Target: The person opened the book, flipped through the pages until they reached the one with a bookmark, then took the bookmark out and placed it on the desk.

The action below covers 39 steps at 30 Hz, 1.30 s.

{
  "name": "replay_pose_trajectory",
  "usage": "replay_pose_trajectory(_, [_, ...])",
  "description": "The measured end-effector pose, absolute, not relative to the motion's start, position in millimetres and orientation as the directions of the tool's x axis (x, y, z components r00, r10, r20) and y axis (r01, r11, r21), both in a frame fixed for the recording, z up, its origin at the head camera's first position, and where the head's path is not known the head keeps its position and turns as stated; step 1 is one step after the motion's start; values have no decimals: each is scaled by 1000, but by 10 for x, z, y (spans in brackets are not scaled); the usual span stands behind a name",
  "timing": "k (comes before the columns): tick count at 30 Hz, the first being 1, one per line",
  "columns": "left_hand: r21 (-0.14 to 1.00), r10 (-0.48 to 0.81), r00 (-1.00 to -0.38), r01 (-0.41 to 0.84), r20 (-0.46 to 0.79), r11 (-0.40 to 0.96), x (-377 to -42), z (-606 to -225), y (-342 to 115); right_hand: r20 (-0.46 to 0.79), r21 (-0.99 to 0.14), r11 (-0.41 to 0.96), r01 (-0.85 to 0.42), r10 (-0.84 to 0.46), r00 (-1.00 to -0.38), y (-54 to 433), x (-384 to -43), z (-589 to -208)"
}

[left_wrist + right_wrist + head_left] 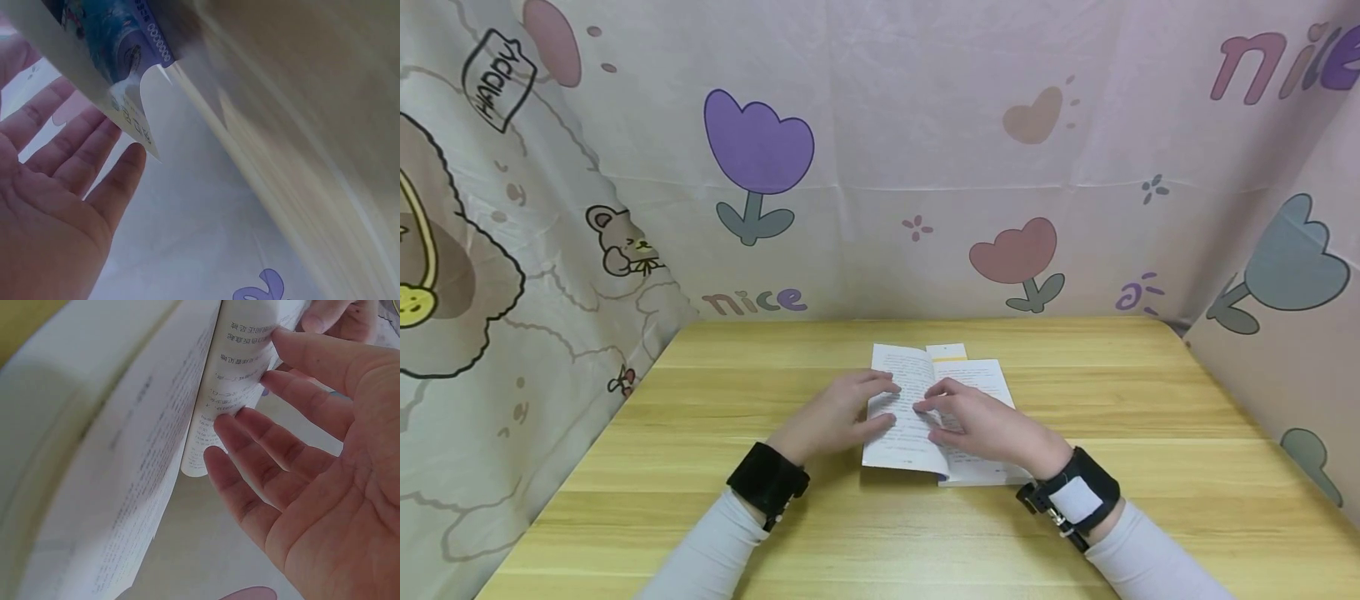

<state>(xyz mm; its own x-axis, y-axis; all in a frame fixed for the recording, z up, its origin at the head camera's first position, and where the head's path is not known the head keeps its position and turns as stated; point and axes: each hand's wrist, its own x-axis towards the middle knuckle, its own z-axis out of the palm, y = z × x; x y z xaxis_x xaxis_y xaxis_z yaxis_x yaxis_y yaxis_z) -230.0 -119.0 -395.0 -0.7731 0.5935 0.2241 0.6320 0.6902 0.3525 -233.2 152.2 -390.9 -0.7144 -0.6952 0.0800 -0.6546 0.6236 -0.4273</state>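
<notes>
An open book lies at the middle of the table, its left side raised a little. On the left page's outer part rests my left hand, fingers and thumb spread over the edge. The left wrist view shows the book's blue and purple cover from below, next to straight fingers. My right hand reaches over the right page, its fingertips touching the left page near the spine. Lines of print on that page curve beneath loosely extended fingers in the right wrist view.
A white piece with a yellow stripe sticks out beyond the book's top edge. The wooden table extends around the book. Printed cloth hangs behind the table and along both sides.
</notes>
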Motion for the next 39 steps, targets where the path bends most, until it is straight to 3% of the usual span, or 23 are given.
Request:
replay_pose_trajectory(11, [351, 597, -789, 605, 146, 715, -2274, -4017, -1152, 144, -381, 603, -701, -710, -689, 1492, -2327, -3929])
replay_pose_trajectory(27, [379, 572, -820, 529, -2, 760, -2242, -4072, -1126, 111, -384, 604, -698, -720, -684, 1523, -2321, -3888])
replay_pose_trajectory(39, [369, 574, -819, 526, -23, 766, -2251, -4098, -1122, -7, -311, 801, -512, -540, -841, 1691, -2397, -3808])
